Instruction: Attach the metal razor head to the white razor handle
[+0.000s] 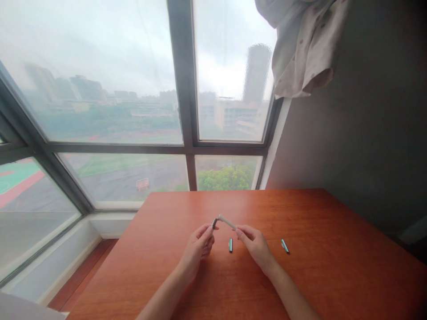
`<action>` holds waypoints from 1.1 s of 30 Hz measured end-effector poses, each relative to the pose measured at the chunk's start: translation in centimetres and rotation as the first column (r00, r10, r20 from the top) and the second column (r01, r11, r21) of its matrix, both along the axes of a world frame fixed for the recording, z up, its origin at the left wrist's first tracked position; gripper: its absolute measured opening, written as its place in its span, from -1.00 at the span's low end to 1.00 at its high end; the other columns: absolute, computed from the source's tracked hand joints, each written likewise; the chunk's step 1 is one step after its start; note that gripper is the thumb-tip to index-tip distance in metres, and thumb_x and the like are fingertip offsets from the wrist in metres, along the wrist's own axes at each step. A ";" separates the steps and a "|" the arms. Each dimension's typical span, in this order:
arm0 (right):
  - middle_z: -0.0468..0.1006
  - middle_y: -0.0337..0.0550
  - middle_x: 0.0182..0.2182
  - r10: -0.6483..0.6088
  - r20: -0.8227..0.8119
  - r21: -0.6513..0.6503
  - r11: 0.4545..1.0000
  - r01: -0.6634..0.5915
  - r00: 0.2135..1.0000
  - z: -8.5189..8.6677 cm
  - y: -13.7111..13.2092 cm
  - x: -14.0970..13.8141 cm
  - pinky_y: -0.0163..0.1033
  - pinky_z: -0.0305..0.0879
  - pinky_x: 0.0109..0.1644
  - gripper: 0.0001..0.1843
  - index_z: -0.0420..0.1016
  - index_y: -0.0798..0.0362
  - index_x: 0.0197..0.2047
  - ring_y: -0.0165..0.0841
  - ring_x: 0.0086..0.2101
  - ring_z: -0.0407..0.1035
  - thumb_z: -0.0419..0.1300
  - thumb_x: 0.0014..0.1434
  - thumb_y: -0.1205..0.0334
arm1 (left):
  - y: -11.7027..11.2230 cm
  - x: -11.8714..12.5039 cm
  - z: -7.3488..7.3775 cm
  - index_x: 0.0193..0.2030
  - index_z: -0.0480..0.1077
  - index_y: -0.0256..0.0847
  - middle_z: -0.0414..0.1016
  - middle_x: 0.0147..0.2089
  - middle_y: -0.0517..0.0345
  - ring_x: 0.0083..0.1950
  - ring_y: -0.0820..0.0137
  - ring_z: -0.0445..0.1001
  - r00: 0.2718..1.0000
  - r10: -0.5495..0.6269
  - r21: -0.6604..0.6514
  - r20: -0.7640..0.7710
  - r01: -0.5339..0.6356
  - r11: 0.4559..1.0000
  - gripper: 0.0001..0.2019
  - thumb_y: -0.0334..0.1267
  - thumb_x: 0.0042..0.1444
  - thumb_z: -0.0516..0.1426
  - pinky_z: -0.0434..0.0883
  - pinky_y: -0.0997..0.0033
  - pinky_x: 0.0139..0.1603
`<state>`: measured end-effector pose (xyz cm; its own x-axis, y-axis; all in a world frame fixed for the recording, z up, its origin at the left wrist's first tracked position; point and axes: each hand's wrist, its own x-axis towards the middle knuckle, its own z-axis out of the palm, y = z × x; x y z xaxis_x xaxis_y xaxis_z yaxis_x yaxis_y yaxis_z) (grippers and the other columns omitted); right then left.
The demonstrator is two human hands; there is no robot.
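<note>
Window [100, 89] glass fills the left and the back, above a reddish wooden desk [333, 266]. Over the desk, the left hand [198, 246] pinches its fingers closed on the dark end of a bent stick [227, 221]. A small teal tube [230, 245] lies on the desk between the hands. The right hand [255, 244] has its fingers closed on the stick's pale end. A second teal tube [284, 246] lies further right, and a cloth [300, 49] hangs above.

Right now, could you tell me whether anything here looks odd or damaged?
The slim rod, pinched between left hand and right hand, bends sharply near its grey end. Two small teal cylinders lie loose on the wooden table.
</note>
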<state>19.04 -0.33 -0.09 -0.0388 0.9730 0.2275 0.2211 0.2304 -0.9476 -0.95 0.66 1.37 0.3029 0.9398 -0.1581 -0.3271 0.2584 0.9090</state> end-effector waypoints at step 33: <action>0.61 -0.03 -0.34 -0.114 0.093 0.063 0.992 0.108 0.989 -0.8 0.3 0.0 -0.22 0.35 -0.25 -0.53 0.63 0.09 -0.22 -0.20 -0.32 0.45 0.11 0.15 -0.13 | 0.2 0.1 -0.3 -0.22 0.35 -0.21 0.05 -0.62 0.45 -0.70 0.66 -0.17 0.998 0.055 -0.017 -0.040 -0.056 0.998 -0.60 0.07 -0.04 0.22 -0.26 0.63 -0.69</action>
<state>19.03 -0.03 -0.86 0.0441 0.9577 0.2842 0.3374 0.2535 -0.9066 -0.87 0.83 1.03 0.2434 0.9520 -0.1855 -0.3056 0.2568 0.9169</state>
